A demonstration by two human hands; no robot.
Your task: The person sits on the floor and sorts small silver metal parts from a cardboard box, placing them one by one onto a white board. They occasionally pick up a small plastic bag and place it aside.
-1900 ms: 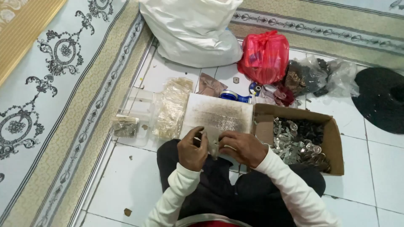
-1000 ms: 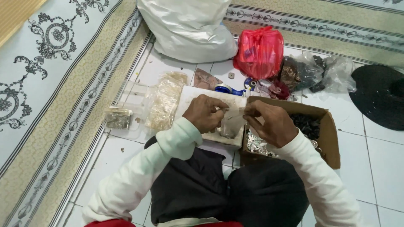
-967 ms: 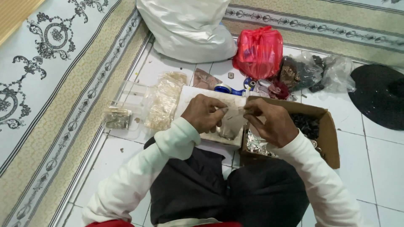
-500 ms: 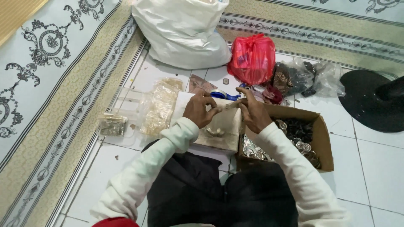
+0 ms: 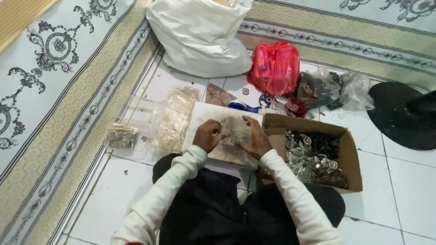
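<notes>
Both hands meet over a flat pale board [image 5: 205, 114] resting on my lap. My left hand [image 5: 208, 135] and my right hand [image 5: 255, 139] pinch the two sides of a small clear plastic bag [image 5: 233, 132] holding small metal parts, with loose parts lying under it on the board. To the right sits an open cardboard box [image 5: 349, 154] filled with several shiny metal pieces [image 5: 313, 159]. A stack of empty clear bags [image 5: 173, 119] lies left of the board.
A big white sack [image 5: 200, 36] and a red plastic bag [image 5: 274, 68] stand at the back. Clear bags of dark items [image 5: 328, 90], a blue tape roll [image 5: 240, 106], a small filled packet [image 5: 121, 136] and a black round object [image 5: 400, 117] lie on the tiled floor. Patterned carpet [image 5: 54, 90] borders the left.
My hands dropped from in front of me to the board and came together on the small bag. The view shifted slightly as my head moved.
</notes>
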